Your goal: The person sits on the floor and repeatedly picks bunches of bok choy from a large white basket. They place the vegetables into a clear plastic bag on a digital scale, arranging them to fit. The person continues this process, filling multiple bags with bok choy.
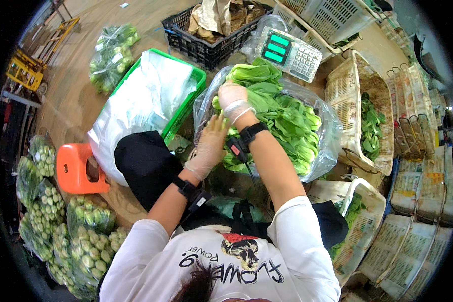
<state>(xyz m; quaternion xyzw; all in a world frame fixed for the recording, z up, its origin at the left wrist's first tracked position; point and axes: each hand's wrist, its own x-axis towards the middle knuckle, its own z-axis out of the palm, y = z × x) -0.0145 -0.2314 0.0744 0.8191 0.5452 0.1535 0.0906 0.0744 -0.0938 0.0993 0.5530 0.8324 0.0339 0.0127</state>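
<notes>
A pile of leafy green bok choy (273,113) lies in a clear plastic bag (326,124) spread open in front of me. My right hand (233,97), in a thin translucent glove, is at the upper left of the pile. Its fingers are hidden among the stems, so whether it grips any is unclear. Just beyond it lies a bok choy bunch (245,73) with pale stems. My left hand (211,145), gloved likewise, reaches along the pile's left side with fingers extended and nothing seen in them. Behind the pile stands a digital scale's display and keypad panel (288,53), lit green.
Left of the pile, a green crate (201,77) carries white plastic bags (139,98). An orange stool (73,168) and bagged vegetables (87,249) are further left. A black crate (222,53) holds brown paper. White crates with greens (377,143) line the right.
</notes>
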